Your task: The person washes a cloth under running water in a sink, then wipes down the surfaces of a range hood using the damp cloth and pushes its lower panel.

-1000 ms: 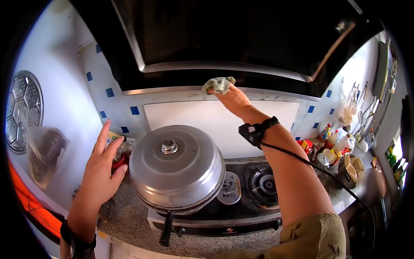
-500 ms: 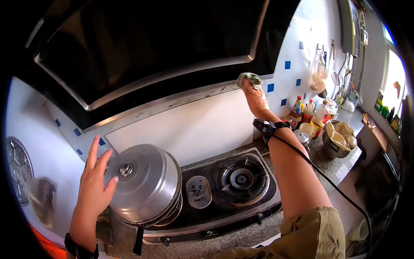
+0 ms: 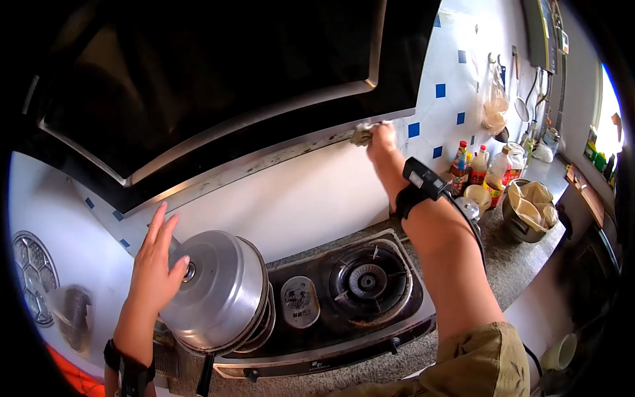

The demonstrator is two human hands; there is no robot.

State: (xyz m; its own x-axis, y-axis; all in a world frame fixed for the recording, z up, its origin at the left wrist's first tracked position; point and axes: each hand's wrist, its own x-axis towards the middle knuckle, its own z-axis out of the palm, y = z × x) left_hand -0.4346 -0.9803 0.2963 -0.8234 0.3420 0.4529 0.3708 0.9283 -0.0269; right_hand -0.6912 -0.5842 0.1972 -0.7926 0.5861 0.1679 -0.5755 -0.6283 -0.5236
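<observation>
Gripped in my right hand (image 3: 383, 140) is a crumpled grey-green cloth (image 3: 361, 135), held against the lower edge of the black range hood (image 3: 218, 159) close to its right corner. My left hand (image 3: 155, 268) is raised with its fingers spread, holding nothing. It overlaps the left side of a pot's domed metal lid (image 3: 221, 284) in this view, partly covering the knob. The lidded pot stands on the left side of a gas stove (image 3: 324, 357), its black handle (image 3: 206, 376) pointing toward me.
On the stove's right is a bare burner (image 3: 367, 282). Sauce bottles (image 3: 479, 165) and a metal pot with a cloth (image 3: 531, 202) stand on the counter at right. A plastic bag (image 3: 495, 109) hangs from wall hooks. A white panel (image 3: 284, 198) lies behind the stove.
My right hand has turned at the wrist and shifted the cloth left and slightly down along the hood's edge. My left hand stays raised and spread beside the lid.
</observation>
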